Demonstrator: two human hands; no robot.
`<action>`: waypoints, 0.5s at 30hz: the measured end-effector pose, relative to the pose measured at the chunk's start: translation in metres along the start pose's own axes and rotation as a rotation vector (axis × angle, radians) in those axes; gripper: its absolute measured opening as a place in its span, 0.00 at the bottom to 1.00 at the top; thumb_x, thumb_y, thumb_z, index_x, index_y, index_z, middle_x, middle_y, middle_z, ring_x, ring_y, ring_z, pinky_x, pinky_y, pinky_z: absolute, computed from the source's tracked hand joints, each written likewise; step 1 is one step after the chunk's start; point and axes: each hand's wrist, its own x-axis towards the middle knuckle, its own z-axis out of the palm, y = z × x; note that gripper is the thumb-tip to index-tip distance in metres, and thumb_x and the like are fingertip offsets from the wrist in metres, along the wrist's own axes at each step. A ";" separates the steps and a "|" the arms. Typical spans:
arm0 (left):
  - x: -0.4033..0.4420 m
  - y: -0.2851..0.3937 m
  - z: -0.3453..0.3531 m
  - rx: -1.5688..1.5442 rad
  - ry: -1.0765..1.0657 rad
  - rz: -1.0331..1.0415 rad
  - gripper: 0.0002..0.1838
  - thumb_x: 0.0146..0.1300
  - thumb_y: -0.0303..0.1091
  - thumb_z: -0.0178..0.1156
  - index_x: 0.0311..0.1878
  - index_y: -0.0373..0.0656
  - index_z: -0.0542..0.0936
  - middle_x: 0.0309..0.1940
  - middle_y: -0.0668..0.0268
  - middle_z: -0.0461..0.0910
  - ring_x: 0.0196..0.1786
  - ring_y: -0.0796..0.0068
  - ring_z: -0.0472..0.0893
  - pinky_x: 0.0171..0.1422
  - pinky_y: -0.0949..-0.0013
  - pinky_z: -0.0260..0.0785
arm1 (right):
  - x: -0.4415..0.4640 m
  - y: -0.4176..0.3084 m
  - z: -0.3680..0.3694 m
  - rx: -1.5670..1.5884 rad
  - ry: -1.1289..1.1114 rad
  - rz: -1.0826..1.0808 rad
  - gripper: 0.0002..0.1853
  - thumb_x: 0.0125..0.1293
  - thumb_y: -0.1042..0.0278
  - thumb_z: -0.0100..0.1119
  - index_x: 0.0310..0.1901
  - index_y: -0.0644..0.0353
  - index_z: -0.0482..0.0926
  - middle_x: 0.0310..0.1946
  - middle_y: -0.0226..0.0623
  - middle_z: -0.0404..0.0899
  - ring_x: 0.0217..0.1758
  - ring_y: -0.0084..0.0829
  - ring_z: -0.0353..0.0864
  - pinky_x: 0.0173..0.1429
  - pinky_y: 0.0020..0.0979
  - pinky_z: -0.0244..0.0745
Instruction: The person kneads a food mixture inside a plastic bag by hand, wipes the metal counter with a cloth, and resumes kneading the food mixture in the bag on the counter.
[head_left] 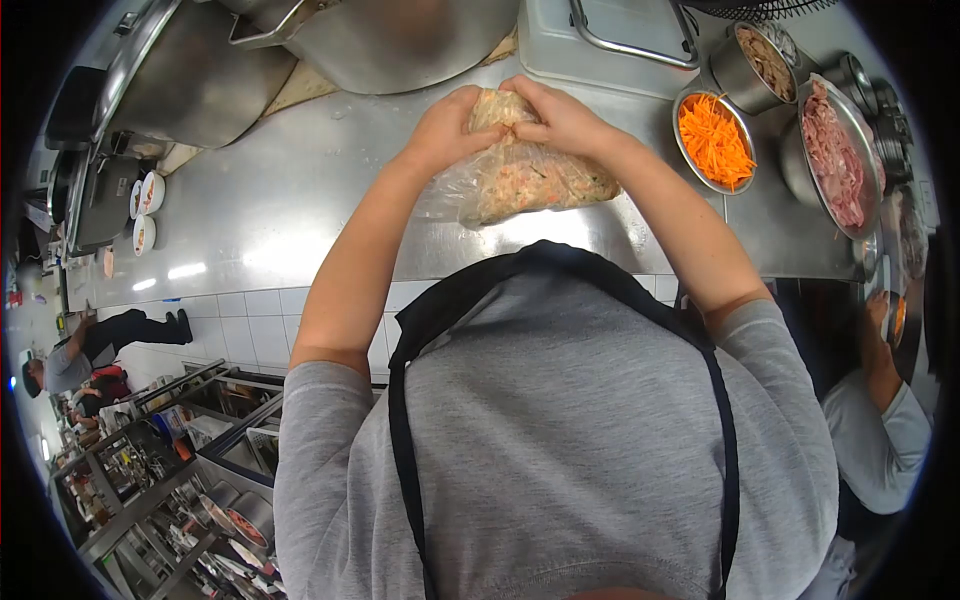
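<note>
A clear plastic bag (545,185) filled with a pale mixture flecked with orange and green rests on the steel counter in front of me. My left hand (450,125) grips the bag's upper part from the left side. From the right, my right hand (562,118) clasps the same upper part, and the two thumbs meet near its middle. The filled part bulges below the hands, while loose plastic spreads to the left. Some fingertips are hidden behind the bag.
Right of the bag stand a bowl of shredded carrot (716,142), a metal pot of cooked-looking pieces (765,65) and a bowl of raw meat (835,160). Large pots (400,45) and a lidded plastic container (610,50) line the back. Small cups (150,193) sit left. Another person's arm (880,350) is at right.
</note>
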 end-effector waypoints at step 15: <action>-0.002 0.011 0.007 -0.001 0.062 0.078 0.23 0.44 0.40 0.66 0.42 0.37 0.73 0.36 0.53 0.76 0.41 0.52 0.76 0.44 0.59 0.68 | 0.012 0.002 -0.007 -0.019 -0.022 -0.191 0.22 0.47 0.67 0.62 0.45 0.60 0.67 0.37 0.43 0.72 0.38 0.37 0.72 0.41 0.33 0.70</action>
